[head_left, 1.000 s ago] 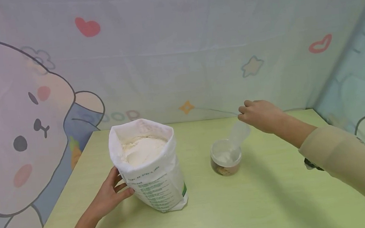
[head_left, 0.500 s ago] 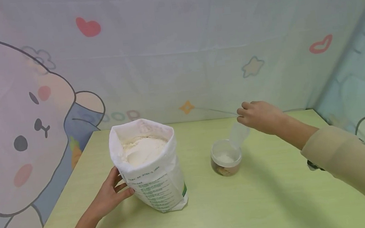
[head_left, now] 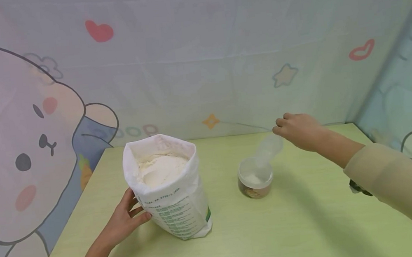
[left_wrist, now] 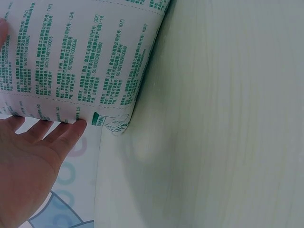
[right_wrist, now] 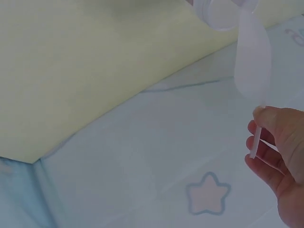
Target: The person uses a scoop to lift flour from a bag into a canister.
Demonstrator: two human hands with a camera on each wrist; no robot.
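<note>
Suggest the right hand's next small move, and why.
I'd probably lift the scoop clear of the jar toward the open bag: the right hand holds it tipped down at the jar's mouth, where white powder lies below the rim; the bag holds plenty.

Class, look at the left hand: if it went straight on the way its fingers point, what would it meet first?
The white bag: the left hand already seems to touch its side, though depth makes exact fingertip contact hard to judge.
</note>
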